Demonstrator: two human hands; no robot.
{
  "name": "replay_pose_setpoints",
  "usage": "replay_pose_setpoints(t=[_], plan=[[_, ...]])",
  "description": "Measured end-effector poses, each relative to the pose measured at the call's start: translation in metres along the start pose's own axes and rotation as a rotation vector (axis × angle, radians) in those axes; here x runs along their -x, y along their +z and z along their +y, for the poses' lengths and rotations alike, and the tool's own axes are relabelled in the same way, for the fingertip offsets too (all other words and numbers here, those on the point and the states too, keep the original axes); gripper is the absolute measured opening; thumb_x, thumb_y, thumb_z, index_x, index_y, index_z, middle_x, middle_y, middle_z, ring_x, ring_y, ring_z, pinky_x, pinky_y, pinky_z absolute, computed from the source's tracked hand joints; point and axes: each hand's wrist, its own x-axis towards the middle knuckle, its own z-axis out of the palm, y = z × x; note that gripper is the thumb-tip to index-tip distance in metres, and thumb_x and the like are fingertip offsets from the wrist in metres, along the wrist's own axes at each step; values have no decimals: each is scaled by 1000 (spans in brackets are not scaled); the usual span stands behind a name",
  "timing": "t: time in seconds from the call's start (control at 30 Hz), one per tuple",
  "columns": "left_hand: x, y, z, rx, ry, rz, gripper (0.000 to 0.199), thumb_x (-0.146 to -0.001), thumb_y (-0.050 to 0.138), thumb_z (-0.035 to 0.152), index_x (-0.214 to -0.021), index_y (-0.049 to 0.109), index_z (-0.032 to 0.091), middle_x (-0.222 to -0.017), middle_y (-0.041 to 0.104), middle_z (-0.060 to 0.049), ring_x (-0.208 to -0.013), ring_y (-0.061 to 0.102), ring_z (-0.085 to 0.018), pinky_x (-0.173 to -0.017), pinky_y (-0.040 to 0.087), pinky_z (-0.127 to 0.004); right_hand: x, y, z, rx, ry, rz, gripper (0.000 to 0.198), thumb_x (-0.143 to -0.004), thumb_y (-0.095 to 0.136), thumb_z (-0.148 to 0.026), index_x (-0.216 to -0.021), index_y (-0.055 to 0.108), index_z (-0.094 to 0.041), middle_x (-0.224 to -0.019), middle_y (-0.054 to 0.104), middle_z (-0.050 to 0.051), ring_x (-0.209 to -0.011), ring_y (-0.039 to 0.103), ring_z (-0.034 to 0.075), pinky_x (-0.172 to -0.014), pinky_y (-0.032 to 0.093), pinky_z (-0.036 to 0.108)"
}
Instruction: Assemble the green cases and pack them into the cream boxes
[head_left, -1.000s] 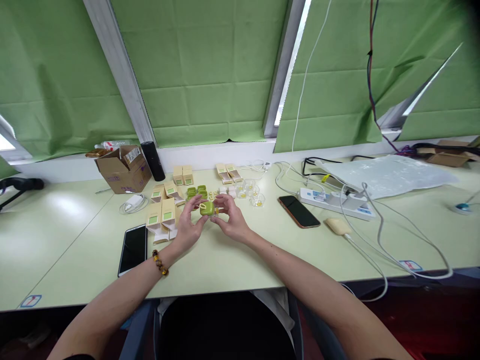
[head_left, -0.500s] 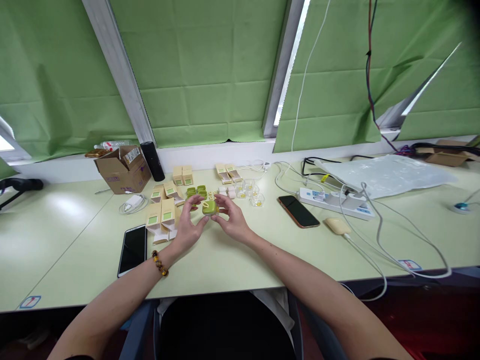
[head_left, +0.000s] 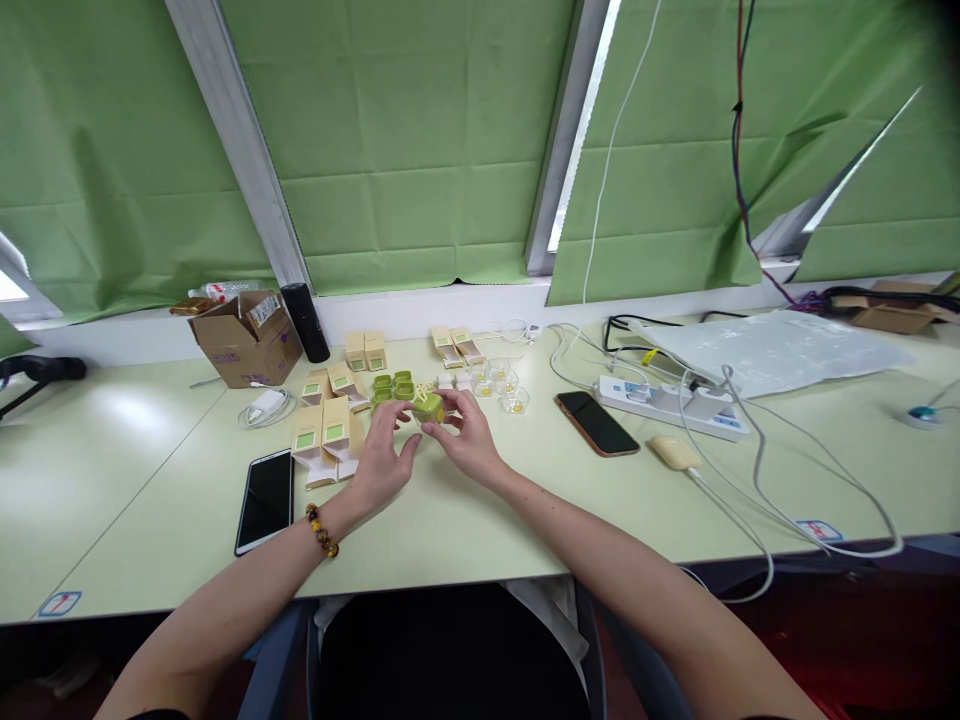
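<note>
The green case (head_left: 428, 406) is sitting tilted between your two hands, over the pale table (head_left: 465, 530), its yellow spot facing toward your right. Your right hand (head_left: 471, 440) is pinching it, the thumb pressing at the near side and the fingers curling around behind. Your left hand (head_left: 385, 465) is holding its thumb and fingers apart, with the fingertips reaching to the case's left edge; you cannot tell here whether they are touching it. Just beyond, green cups (head_left: 393, 387) are standing grouped, with small white pieces (head_left: 454, 382) and clear containers (head_left: 501, 383) lying to their right. Opened cartons (head_left: 326, 437) are lying beside your left hand. Farther out, a white-edged phone (head_left: 265, 502) is resting near your left forearm, and another phone (head_left: 598, 423) is lying by a power strip (head_left: 673, 408) on the right.
</note>
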Motion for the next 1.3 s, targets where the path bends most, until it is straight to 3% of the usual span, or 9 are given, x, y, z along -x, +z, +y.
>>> replay_pose_setpoints(t=[0.2, 0.33, 0.6, 0.8, 0.93, 1.1, 1.3], plan=[[0, 0, 2, 13, -27, -2, 38, -100, 62, 27, -137, 52, 26, -128, 64, -12, -103, 65, -22, -95, 56, -43, 2, 5, 4, 18, 20, -11, 54, -77, 87, -45, -119, 59, -27, -120, 60, 8, -104, 63, 23, -78, 61, 38], [0, 2, -3, 88, -93, -21, 38, -99, 64, 31, -135, 54, 25, -128, 65, -11, -104, 66, -22, -98, 56, -44, 1, 5, 9, 26, 84, -47, 60, -73, 89, -46, -118, 55, -26, -115, 66, 7, -104, 64, 24, -77, 59, 37], [-6, 6, -14, 344, -227, -36, 41, -98, 65, 29, -136, 53, 25, -124, 66, -11, -104, 67, -21, -96, 57, -41, -1, -1, 4, -217, 46, -225, 51, -96, 66, -53, -138, 49, -30, -123, 63, 8, -111, 62, 22, -82, 62, 36], [-7, 5, -13, 414, -233, -74, 42, -96, 67, 32, -135, 54, 24, -125, 66, -12, -107, 67, -22, -97, 57, -41, -4, -2, 4, -232, 98, -216, 49, -87, 74, -54, -125, 54, -29, -120, 64, 6, -98, 66, 20, -83, 63, 38], [-7, 0, -12, 407, -240, -99, 41, -93, 69, 32, -131, 56, 23, -125, 66, -12, -106, 67, -22, -95, 57, -40, -7, -5, 5, -189, 144, -231, 45, -80, 81, -43, -113, 55, -26, -109, 64, 4, -87, 67, 18, -81, 60, 36], [-5, 0, -14, 245, -306, -148, 32, -90, 72, 32, -118, 60, 23, -122, 68, -9, -105, 66, -23, -92, 56, -41, -7, -7, 10, -68, 233, -247, 44, -69, 84, -33, -101, 55, -25, -104, 63, 0, -84, 66, 18, -77, 56, 35], [-2, 3, -20, 205, -354, -179, 30, -87, 77, 30, -111, 60, 22, -111, 71, -8, -101, 68, -23, -94, 55, -43, -9, -12, 17, 149, 196, -248, 35, -72, 78, -31, -102, 59, -24, -100, 67, 0, -87, 65, 18, -73, 50, 32]])
